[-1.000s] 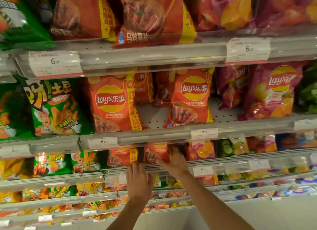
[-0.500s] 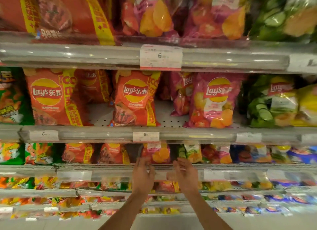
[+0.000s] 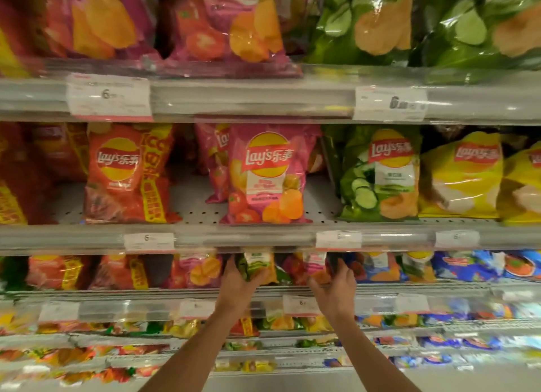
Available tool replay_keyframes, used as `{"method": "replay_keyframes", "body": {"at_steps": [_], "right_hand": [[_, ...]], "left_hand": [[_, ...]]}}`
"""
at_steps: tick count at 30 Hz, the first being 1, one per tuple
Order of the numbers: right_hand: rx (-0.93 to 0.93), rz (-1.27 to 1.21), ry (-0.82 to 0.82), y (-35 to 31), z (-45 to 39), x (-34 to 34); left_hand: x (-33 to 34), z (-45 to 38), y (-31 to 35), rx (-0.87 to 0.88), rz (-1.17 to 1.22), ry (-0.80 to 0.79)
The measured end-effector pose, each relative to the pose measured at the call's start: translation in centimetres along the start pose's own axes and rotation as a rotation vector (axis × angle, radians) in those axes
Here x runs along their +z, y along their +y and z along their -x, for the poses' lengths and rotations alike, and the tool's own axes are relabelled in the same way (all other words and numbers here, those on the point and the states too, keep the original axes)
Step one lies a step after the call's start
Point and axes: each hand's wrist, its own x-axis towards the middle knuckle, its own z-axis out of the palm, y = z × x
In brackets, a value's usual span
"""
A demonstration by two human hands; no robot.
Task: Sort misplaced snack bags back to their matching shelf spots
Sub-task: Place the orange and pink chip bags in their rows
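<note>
Two hands (image 3: pixel 237 283), two small bags (image 3: pixel 259 267).

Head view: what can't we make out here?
- Price tags: motion blur, only a large 6 reads.
- Green bag at the left hand: top hidden by the shelf rail.
- Right hand: fingertips hidden among bags, grip unclear.
- Top-shelf bags: cut by the frame's upper edge.

The light is warm and even, with glare on the top shelf rail (image 3: pixel 263 96). Below that rail the picture is motion-blurred, and the edges bend.
</note>
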Motion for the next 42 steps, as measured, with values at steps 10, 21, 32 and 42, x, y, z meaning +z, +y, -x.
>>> {"method": "replay_keyframes", "body": {"at_steps": [10, 21, 32, 42], "right_hand": [[0.1, 0.019, -0.249, -0.9, -7.2, 1.6], [0.076, -0.048, -0.092, -2.6, -4.7, 1.8], [0.033, 0.019, 0.003, -4.8, -2.0, 1.5], [0.063, -0.072, -0.023, -3.1, -1.6, -1.4]], "left_hand": [[0.8, -3.9, 0.6, -0.07, -0.013, -0.048], [-1.9, -3.3, 1.1, -0.114, -0.059, 0.083], [-4.1, -2.4, 1.4, -0.119, -0.019, 0.109], [-3.1, -2.7, 1.1, -0.116, -0.107, 0.098]]}}
